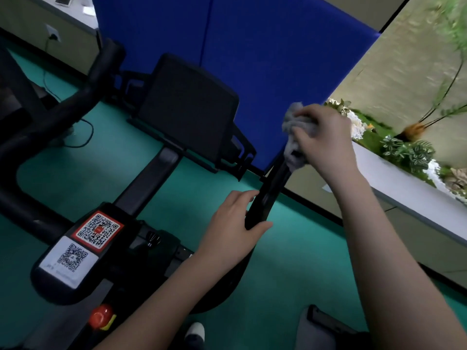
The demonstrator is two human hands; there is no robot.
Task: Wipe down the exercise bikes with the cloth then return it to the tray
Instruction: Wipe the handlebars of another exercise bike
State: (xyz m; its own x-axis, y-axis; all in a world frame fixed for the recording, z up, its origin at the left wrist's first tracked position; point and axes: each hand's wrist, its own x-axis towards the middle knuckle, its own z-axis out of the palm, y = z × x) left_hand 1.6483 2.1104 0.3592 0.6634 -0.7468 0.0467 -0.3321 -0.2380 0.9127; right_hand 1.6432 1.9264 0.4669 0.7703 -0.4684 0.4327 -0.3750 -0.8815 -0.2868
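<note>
Crumpled grey fleecy cloth [294,122]: bunched over the far end of the black padded handlebar [267,195] of the black exercise bike [146,183]. It is gripped there by the right hand [323,140], fingers curled round it. Left hand [232,223]: fingers and thumb wrapped round the same bar, nearer the person. Dark screen panel [189,109], QR-code stickers [97,229] and red knob [101,317]: to the left, above the green floor [290,248]. Step judged: wiping, handlebar stage. Next move calls for drawing the cloth down the bar, the left hand giving way. Tray: not in view
</note>
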